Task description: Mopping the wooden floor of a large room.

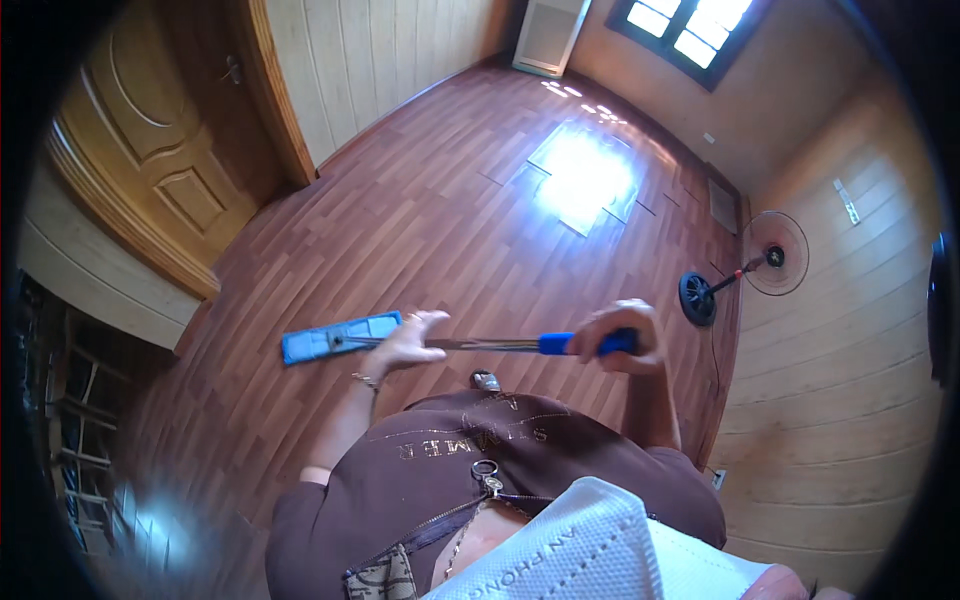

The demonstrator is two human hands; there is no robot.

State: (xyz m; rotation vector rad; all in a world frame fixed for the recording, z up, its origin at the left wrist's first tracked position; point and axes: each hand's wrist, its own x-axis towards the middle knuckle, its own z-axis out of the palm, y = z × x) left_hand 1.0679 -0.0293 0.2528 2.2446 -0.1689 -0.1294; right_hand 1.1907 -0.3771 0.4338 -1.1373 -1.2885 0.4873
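A flat mop with a blue rectangular head [310,343] lies across in front of me, its head on the wooden floor at the left. From the head a thin metal pole [490,345] runs right to a blue grip. My right hand [625,335] is closed around that blue grip near its end. Farther down the pole is my left hand [405,345], thumb and fingers spread apart on either side of it; the pole passes at the palm, and whether it touches is hard to tell. A bracelet circles the left wrist.
A standing fan [697,298] with a round black base is at the right wall, a cord trailing from it. Bright sunlight [590,180] falls on the floor ahead. At left are a wooden door [170,150] and a rack [85,440]. A white cabinet [548,38] stands far back.
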